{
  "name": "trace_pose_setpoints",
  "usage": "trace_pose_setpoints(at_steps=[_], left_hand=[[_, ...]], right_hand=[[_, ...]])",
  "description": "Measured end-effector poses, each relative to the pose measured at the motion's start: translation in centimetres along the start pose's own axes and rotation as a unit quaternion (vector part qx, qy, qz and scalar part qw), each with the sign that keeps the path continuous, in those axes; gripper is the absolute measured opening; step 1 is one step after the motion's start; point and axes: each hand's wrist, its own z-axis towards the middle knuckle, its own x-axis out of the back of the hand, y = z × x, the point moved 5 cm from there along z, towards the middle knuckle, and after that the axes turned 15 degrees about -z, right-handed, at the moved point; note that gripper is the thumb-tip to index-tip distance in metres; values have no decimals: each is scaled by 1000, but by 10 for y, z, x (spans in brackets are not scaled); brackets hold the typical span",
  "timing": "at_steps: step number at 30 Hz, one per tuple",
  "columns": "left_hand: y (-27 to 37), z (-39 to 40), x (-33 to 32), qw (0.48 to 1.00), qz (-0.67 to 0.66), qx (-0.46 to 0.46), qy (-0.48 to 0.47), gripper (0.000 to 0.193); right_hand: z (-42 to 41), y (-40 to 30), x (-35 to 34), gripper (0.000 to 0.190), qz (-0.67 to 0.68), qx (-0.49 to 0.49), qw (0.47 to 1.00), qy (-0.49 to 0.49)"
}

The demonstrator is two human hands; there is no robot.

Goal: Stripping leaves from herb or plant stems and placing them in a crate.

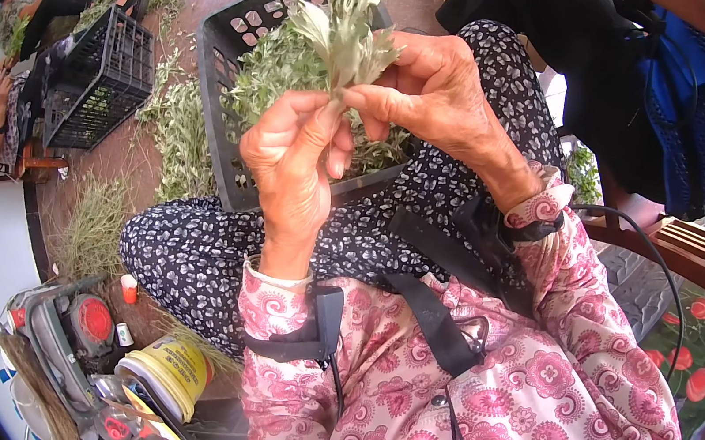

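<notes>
A small bunch of pale green leafy sprigs (344,32) stands upright between both hands. My left hand (301,153) pinches its stems from below, thumb against the fingers. Higher up and to the right, my right hand (430,90) grips the base of the leaves with thumb and fingers. Beneath them is a black plastic crate (214,78) with slotted walls, holding a heap of green leafy herbs (279,67). The crate rests close against my patterned trousers; my hands cover part of it.
Leafy cuttings (183,137) and bare stalks (94,226) lie on the floor at left. Another black crate (100,80) stands near seated people. A yellow bucket (172,373), an orange cup (128,289) and a wooden stool (676,246) are nearby. A person in black stands at upper right.
</notes>
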Motion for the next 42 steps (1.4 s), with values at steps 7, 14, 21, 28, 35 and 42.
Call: trace_pose_setpoints(at_steps=[7,14,21,28,35,42], left_hand=[[3,-1,2,999,-34,-14,37,8],[4,-2,6,994,-85,-13,68,9],[13,1,17,992,-28,-71,99,7],[9,-1,7,993,48,-87,64,6],[8,-2,-1,981,157,-107,45,9],[2,-1,-5,991,94,-83,55,9]], right_hand=[[1,1,-3,8,-25,24,999,27],[-1,-10,-11,8,-90,136,985,-52],[-2,-6,-15,18,-275,166,945,-58],[4,5,6,24,-165,79,981,67],[4,-1,7,15,-142,57,985,80],[0,-2,1,11,-81,57,990,105]])
